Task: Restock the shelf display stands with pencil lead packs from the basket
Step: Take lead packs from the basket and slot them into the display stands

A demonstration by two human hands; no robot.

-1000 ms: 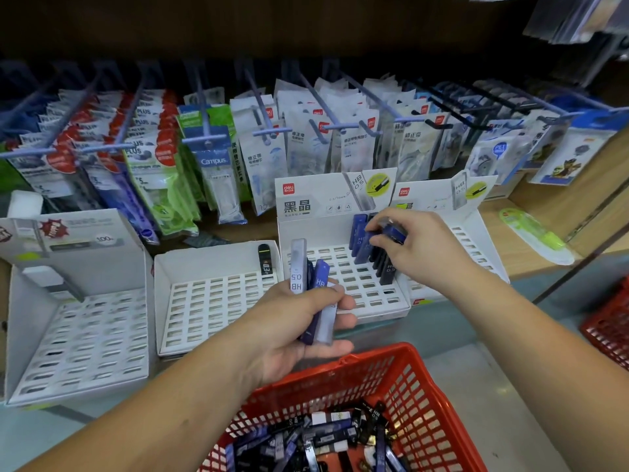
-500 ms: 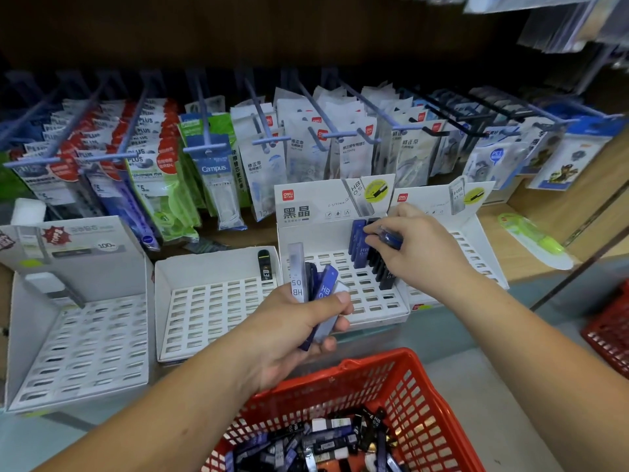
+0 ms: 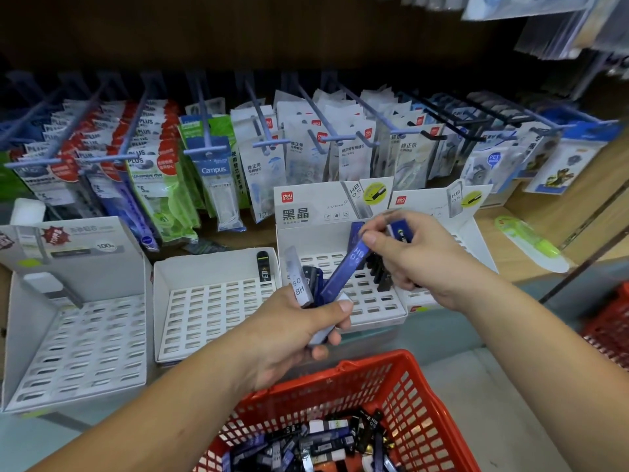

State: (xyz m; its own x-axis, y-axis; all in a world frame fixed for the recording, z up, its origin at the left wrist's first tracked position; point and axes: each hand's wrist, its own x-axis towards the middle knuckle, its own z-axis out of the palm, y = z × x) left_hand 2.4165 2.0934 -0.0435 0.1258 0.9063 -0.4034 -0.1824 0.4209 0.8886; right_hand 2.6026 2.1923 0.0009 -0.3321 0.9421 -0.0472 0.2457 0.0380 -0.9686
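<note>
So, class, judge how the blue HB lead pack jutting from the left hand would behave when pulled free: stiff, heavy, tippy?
Probably stiff: the blue HB lead pack juts straight from the left hand without sagging. Likely light: fingertips of the right hand alone meet its top. Slim and tall, it may tip unless slotted into the display stand.

The left hand (image 3: 292, 335) is covering the lower ends of the lead packs (image 3: 340, 277) it is gripping, so their number is not showing. The right hand (image 3: 418, 260) is hiding most of the blue pack (image 3: 401, 231) it is pinching, and part of the black packs (image 3: 381, 274) standing in the display stand (image 3: 306, 240). The bottom edge is cutting off the red basket (image 3: 401, 376), and the right edge is cutting off a second basket (image 3: 609, 328). The hanging packets (image 3: 544, 22) at top right are blurring beyond reading.
</note>
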